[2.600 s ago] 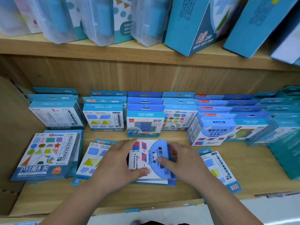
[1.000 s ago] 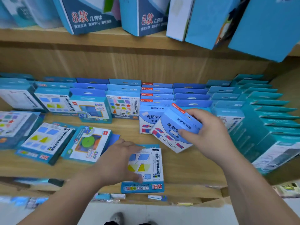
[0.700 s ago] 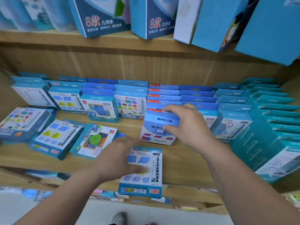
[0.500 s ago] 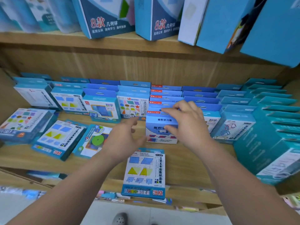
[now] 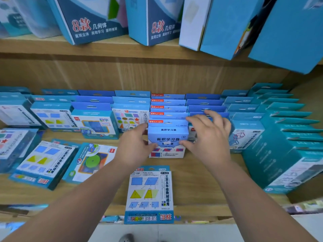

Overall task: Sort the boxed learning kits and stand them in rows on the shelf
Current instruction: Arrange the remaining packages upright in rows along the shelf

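A blue and white area-learner box (image 5: 168,137) stands upright on the wooden shelf (image 5: 197,173), at the front of a row of identical boxes (image 5: 167,109). My left hand (image 5: 134,149) pinches its left edge, thumb on the front face. My right hand (image 5: 209,137) holds its right edge, thumb in front and fingers spread over the top and the neighbouring row. A flat trapezoid kit box (image 5: 150,193) lies face up at the shelf's front edge, between my forearms.
Standing rows of blue kits (image 5: 94,119) fill the shelf's back. Three more kits lie flat at the left (image 5: 43,163) (image 5: 92,161) (image 5: 12,145). Teal boxes (image 5: 279,145) crowd the right end. Larger boxes (image 5: 90,20) overhang from the upper shelf.
My right hand carried the area-learner box from the flat pile and stood it at the front of its row. My left hand left the flat trapezoid box and came up to the standing box's left edge.
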A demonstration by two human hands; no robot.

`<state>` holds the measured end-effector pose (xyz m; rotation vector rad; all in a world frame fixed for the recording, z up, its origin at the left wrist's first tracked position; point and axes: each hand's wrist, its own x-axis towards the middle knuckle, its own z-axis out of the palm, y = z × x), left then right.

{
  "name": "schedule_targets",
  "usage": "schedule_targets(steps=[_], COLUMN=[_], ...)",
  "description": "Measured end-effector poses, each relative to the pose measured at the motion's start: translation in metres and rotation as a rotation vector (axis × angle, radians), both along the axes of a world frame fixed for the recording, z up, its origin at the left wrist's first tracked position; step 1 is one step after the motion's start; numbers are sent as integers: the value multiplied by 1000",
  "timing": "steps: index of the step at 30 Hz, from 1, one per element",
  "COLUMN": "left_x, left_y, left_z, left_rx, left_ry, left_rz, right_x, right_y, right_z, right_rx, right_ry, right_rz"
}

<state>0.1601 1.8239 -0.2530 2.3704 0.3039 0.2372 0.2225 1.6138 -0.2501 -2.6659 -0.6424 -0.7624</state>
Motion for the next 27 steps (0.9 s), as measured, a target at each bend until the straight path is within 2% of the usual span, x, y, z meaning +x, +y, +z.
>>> schedule_targets(steps=[18, 27], left_x=[-2, -19], left_y=[-7, -5], left_z=[-11, -4], left_rx=[59, 79], left_ry=[-54, -18], left_rz=[43, 54], right_x=[-3, -28], right_y=[-6, -7], right_z=[-11, -10], right_rx=[13, 131], right_ry=[-22, 2], right_rz=[21, 104])
